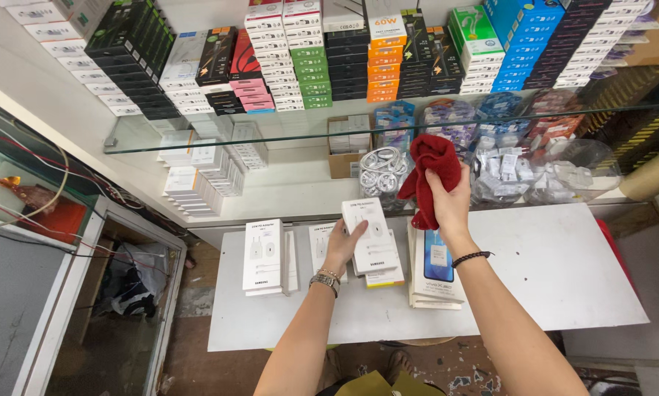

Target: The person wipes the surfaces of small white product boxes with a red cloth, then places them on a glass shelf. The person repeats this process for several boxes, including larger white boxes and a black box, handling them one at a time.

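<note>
**Box in one hand, cloth in the other**

Your left hand (342,246) grips a flat white rectangular carton (370,235) by its left edge, fingers wrapped round it, holding it tilted just above a short stack of similar white cartons (385,276) in the middle of the white tabletop (557,279). Your right hand (450,205) is clenched around a crumpled dark red cloth (430,176), raised just to the right of the held carton and over the far edge of the tabletop. To the left on the tabletop lies another pile of white cartons (265,258); to the right, under your right wrist, sits a stack of larger white boxes with a blue phone picture (436,275). Beyond the tabletop, a glass shelf (197,143) carries rows of coloured small boxes (311,73), and clear bags of white cables (381,170) rest on the shelf below it.
</note>
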Demonstrator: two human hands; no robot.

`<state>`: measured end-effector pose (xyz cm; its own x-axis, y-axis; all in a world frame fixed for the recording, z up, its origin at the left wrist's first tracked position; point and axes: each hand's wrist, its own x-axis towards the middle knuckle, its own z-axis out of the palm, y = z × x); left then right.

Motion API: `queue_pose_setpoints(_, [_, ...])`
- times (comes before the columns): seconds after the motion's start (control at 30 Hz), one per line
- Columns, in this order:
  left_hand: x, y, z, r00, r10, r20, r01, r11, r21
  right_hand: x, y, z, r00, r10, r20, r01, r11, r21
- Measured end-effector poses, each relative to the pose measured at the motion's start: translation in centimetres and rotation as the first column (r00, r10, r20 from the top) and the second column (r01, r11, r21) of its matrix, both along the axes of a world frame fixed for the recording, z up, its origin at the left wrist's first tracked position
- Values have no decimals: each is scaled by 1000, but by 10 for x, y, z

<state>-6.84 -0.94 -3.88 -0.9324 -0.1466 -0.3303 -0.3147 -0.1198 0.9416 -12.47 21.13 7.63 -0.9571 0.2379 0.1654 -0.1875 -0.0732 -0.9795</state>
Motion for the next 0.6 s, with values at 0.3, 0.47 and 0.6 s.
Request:
queue_pose_setpoints(0.3, [46,43,-6,826,-563,30,260,333,-906,5,7,-9,995,94,32,-91,992,-84])
queue_pose_setpoints(0.47, [61,50,5,603,-768,215,177,-134,-975,0,-1,-12,992,124,10,-123,990,-71])
queue_pose_setpoints(0.6, [48,60,16,697,-669,260,166,-202,-965,4,-13,-13,974,198,112,-194,980,-42])
